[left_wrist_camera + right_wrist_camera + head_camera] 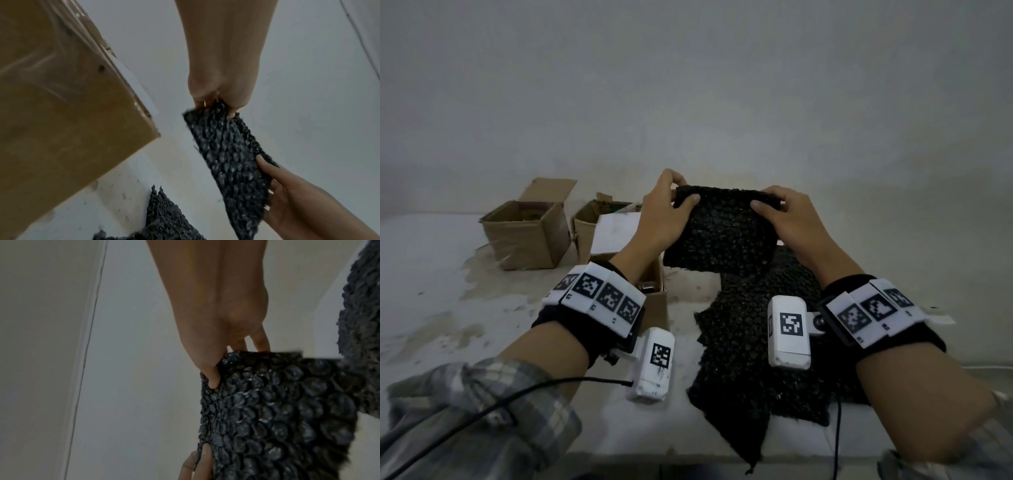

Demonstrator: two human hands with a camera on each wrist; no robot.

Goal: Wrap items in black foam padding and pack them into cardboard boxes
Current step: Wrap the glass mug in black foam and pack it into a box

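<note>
Nearest the front edge of the tabletop, a white surface stained in brownish patches, rolled plaid sleeves are seen, with black wrist straps carrying white marker-printed blocks and a thin black cable. A pile of black foam padding, bubbled in texture and ragged at its edges, is spread from the front edge toward the middle of the tabletop; its pebbled grey-black surface is confirmed in the left wrist view.

Above this pile, a separate rectangular sheet of padding is held up off the tabletop. Its upper edge is pinched by the left hand at the left corner, thumb in front and fingers curled behind. The right corner is pinched likewise by the right hand. The hands are apart, each clamped on the sheet, which hangs between them. In the right wrist view, round raised bubbles with a slight sheen are visible across the sheet. No wrapped item can be made out in the sheet.

Beneath the left wrist, an open brown cardboard box stands just beside the pile; its contents cannot be told. Behind it, a second open cardboard box is seen with a white flat sheet across it. Toward the far left, a third cardboard box stands open with flaps raised and glossy tape on its wall. A plain grey wall closes the far edge.
</note>
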